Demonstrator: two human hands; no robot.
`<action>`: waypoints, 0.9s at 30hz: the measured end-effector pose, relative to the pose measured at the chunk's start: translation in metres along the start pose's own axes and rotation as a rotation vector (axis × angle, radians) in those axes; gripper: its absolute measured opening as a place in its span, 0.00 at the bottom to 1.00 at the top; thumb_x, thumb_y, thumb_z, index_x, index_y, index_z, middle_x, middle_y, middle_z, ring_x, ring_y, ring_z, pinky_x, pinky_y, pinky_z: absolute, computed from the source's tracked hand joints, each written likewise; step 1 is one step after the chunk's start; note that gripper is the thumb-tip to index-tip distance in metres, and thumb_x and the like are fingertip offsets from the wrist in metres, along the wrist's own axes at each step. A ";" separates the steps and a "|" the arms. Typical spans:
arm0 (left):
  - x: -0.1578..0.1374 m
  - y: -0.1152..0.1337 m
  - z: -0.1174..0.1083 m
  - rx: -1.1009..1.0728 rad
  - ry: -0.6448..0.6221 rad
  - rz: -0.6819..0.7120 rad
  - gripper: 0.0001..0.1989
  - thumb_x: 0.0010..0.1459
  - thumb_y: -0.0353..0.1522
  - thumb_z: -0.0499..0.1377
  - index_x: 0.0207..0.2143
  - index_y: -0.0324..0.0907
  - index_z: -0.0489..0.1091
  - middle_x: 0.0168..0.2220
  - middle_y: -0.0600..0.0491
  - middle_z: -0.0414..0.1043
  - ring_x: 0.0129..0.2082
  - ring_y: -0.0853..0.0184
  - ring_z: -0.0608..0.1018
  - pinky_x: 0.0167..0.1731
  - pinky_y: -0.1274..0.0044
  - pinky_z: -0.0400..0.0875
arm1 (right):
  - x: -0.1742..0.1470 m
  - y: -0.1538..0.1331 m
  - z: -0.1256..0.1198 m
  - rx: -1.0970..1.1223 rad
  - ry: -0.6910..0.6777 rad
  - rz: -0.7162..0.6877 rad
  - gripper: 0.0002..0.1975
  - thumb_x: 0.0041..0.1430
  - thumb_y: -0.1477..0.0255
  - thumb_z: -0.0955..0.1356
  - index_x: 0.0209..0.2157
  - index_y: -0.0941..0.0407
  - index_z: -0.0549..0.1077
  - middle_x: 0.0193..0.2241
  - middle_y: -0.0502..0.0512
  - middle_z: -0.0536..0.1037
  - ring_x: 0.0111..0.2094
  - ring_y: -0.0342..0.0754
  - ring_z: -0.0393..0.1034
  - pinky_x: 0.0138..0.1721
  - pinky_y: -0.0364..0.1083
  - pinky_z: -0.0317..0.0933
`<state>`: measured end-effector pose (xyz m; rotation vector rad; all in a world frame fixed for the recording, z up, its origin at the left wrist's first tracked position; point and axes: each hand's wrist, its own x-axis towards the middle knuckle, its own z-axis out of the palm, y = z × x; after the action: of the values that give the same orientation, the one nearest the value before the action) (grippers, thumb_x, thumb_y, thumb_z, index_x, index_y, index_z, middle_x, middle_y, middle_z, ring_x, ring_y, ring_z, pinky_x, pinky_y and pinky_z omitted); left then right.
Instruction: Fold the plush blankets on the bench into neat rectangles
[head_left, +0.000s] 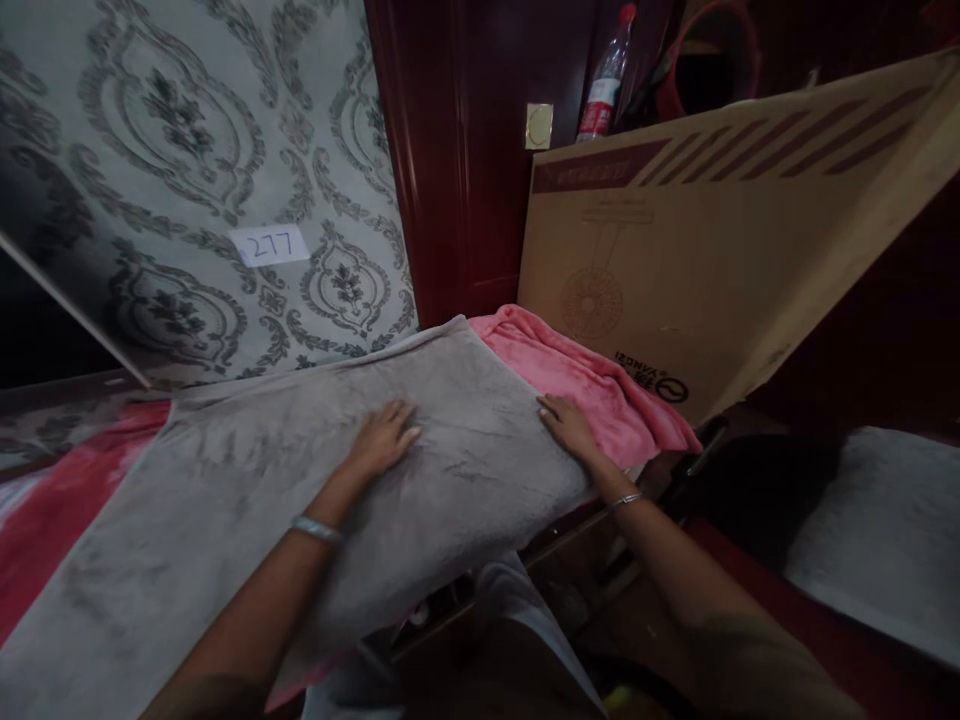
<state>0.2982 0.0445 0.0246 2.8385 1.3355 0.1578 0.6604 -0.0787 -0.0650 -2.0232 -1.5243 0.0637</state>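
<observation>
Red cloth (97,490) shows at the far left, along the slanting side edge of the grey blanket (247,480). Behind, patterned wallpaper (176,110) rises, grey on pale, with a white paper (271,244) on it marked 277 by hand. The blanket fills the middle in front of me, spread out with shallow creases, its far edge running along the foot of the wallpaper and its near edge hanging towards my legs (517,590).

On my left wrist sits a pale bangle (316,528). My left hand (384,437) is open, palm down on the blanket, thumb set apart from the fingers, with nothing in its grasp.

Beyond, a dark red panel (442,140) stands next to the wallpaper, and right of that is a square switch (539,127). My right hand (568,424) lies palm down at the blanket's right edge, opened out with the fingers a little bent, gripping nothing that I can see. A thin bracelet (625,499) circles that wrist. Just beside this hand, pink cloth (592,385) lies rumpled, reaching the foot of a big carton (705,240) printed with a fan. Past the carton's top edge stands a red-capped bottle (604,80). Lower, at the far right, is a grey cushion (892,530).
</observation>
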 end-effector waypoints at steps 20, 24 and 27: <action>-0.061 0.123 0.028 -0.287 -0.304 0.882 0.28 0.64 0.48 0.54 0.64 0.55 0.61 0.71 0.52 0.50 0.71 0.53 0.50 0.68 0.53 0.43 | 0.010 0.020 -0.008 0.799 0.160 0.111 0.28 0.61 0.54 0.61 0.55 0.55 0.74 0.57 0.60 0.74 0.58 0.54 0.67 0.60 0.58 0.59; -0.004 0.139 0.012 -0.308 -0.186 0.718 0.24 0.68 0.40 0.49 0.63 0.46 0.64 0.68 0.48 0.56 0.68 0.60 0.60 0.67 0.63 0.54 | 0.017 0.019 -0.012 0.988 0.202 0.135 0.30 0.60 0.49 0.62 0.54 0.54 0.73 0.57 0.61 0.73 0.55 0.56 0.69 0.54 0.59 0.66; 0.062 0.151 0.010 -0.166 -0.016 0.416 0.27 0.69 0.37 0.47 0.67 0.36 0.56 0.70 0.41 0.50 0.70 0.55 0.55 0.67 0.60 0.53 | 0.017 0.018 -0.005 1.213 0.237 0.178 0.32 0.56 0.45 0.65 0.52 0.54 0.74 0.56 0.63 0.73 0.52 0.58 0.71 0.52 0.60 0.68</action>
<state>0.4546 -0.0035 0.0265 2.9205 0.6755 0.2315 0.6836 -0.0686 -0.0648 -1.0954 -0.7807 0.6276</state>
